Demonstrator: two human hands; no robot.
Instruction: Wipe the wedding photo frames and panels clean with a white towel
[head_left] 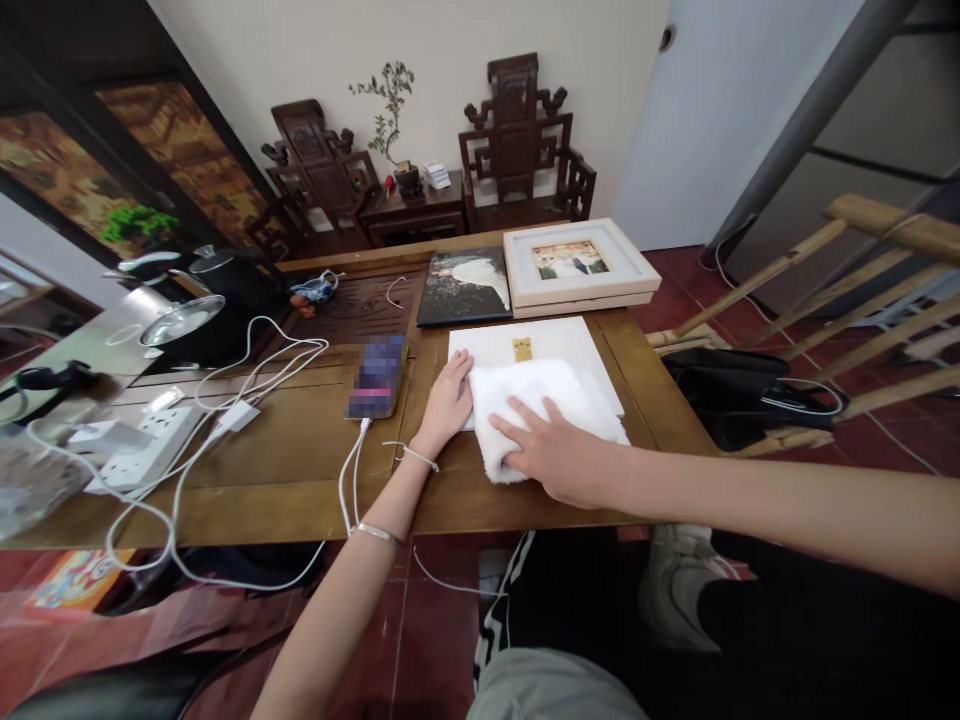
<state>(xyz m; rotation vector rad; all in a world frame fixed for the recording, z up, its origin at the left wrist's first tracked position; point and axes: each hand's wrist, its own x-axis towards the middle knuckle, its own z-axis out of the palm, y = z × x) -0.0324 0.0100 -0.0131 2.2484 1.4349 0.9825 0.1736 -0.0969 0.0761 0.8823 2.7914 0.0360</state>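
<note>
Wooden table [285, 490] on a red tiled floor, two dark carved chairs [516, 130] against the wall beyond. Right hand [555, 450] is on top of a folded white cloth [517, 385], fingers spread over it; can't tell if the thumb is pinching the fold. Cloth sits under that hand, covering the near part of a white panel [562, 340]. Gold bear-shaped piece [522, 349] shows on the panel just past the cloth. Left hand [448, 395] is flat along the panel's left edge, fingers extended, right beside the cloth. Left of that hand: phone [377, 378] with a white cable plugged in, then a power strip [146, 450] further out. Beyond both hands: dark picture [461, 285], with a pale-framed picture [581, 262] to its right.
</note>
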